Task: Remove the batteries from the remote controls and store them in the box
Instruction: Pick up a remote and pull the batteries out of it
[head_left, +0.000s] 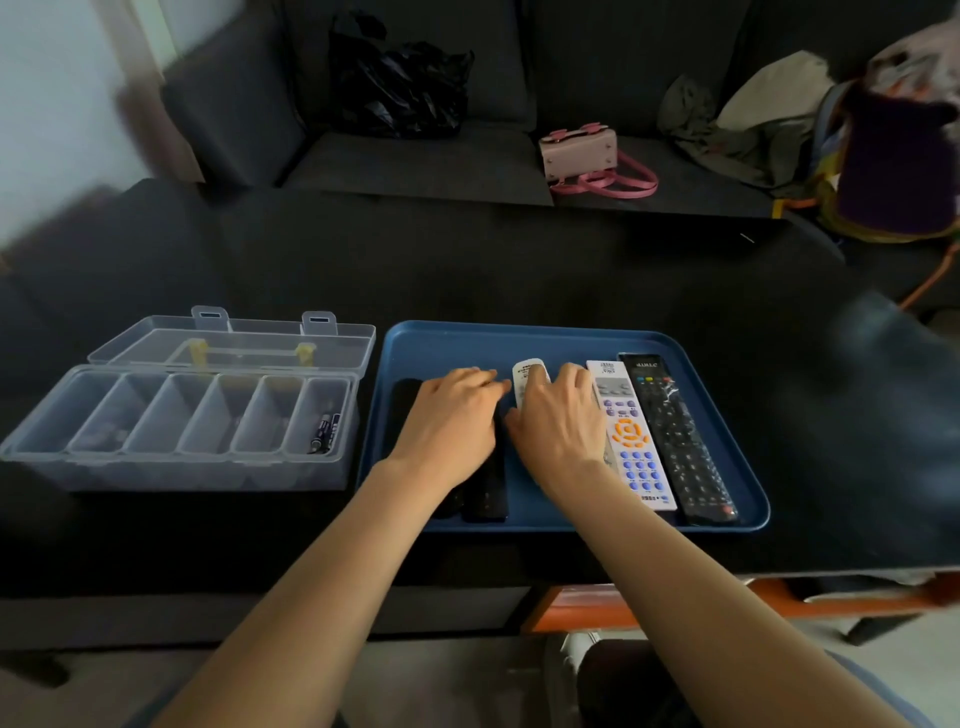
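Dark cloth covers the low table (519, 260), behind which a grey sofa (415, 161) is seen with a black plastic bag (400, 83), a pink handbag (582, 150) and a heap of clothes (753, 119) on its seat. On the table a blue tray (447, 343) is set to the right of a clear plastic box (176, 457), whose lid (234, 343) is swung back and whose body is split into six compartments. A dark battery (324, 434) is seen lying in the rightmost compartment. Both forearms are stretched forward over the near table edge, palms down, above the tray. The left hand (449, 421) is laid with loosely straightened fingers over two black remotes (485, 493), of which only the ends show. The right hand (558, 423) is placed on a small white remote (524, 376), whose far end sticks out past the fingers; whether it is gripped or merely covered cannot be told. Just right of that hand lie a white remote with orange and blue buttons (631, 441) and, touching its side, a long black remote (675, 441), both lengthwise on the tray. The box stands well left of both hands.
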